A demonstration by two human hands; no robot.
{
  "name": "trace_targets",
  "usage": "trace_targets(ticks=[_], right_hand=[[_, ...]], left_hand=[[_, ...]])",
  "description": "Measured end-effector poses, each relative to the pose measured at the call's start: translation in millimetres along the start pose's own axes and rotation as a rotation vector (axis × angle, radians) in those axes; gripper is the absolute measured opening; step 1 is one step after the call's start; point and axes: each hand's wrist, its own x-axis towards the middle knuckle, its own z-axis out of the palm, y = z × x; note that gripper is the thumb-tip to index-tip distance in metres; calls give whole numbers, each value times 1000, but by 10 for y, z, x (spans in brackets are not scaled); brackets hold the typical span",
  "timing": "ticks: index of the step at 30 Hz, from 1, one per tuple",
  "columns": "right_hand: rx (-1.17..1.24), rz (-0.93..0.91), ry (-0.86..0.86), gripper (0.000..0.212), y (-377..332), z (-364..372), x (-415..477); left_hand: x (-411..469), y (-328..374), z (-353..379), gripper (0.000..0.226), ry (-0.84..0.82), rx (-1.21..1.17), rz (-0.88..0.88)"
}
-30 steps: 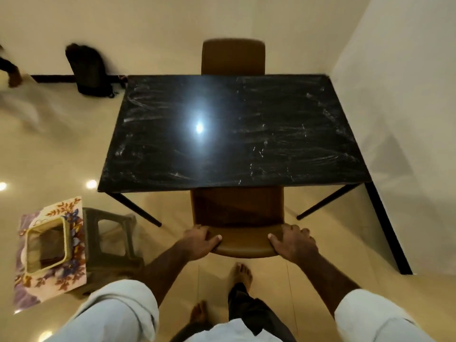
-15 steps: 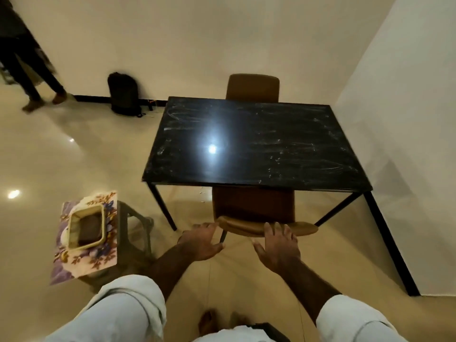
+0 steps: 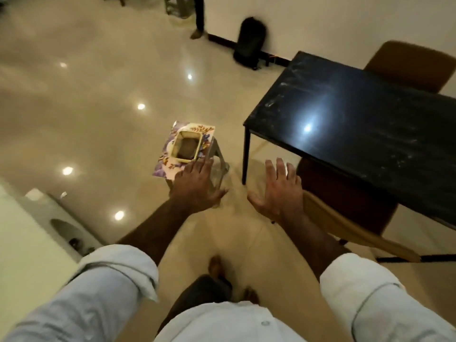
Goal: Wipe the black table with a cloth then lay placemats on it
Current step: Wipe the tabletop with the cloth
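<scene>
Reaching: I am judging this as the fetching step — both arms are stretching out toward the small stool (image 3: 217,156) left of the black table (image 3: 357,134).
Left hand: my left hand (image 3: 197,187) is hovering with fingers spread, palm down, just at the near edge of the floral placemats (image 3: 167,161); it is gripping nothing.
Right hand: my right hand (image 3: 276,191) is likewise splayed wide and empty, hanging over bare floor between the stool and the table leg.
Task things: the placemats are lying on the stool with a cream rectangular tub (image 3: 186,146) sitting on top of them; the brownish lump inside may be the cloth — I cannot tell.
Table: it is showing pale streaks under the light glare, so I am reckoning the wiping is not yet done.
Next move: I am expecting to need the cloth first, lifted out without dragging the mats off.
Hidden: the table's right end is running out of view; the brown chair (image 3: 345,218) is partly tucked beneath; motion blur is softening the stool.
</scene>
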Motion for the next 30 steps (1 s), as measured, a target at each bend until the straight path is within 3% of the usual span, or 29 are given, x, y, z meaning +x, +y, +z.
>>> trace_targets(ticks=[13,23,30], right_hand=[[-45,-349,-55,116,-2427,452,1073],[-62,-405,-135,113,-4449,772,2153],[-61,-387,-203,115,-5216,1054,3296]], left_hand=[[-321,-2533,-216,115,23,-25,-389],[-65,-4596,-361,115,-89,-82,-482],[861,-5681,-423,116,-161,-90,-481]])
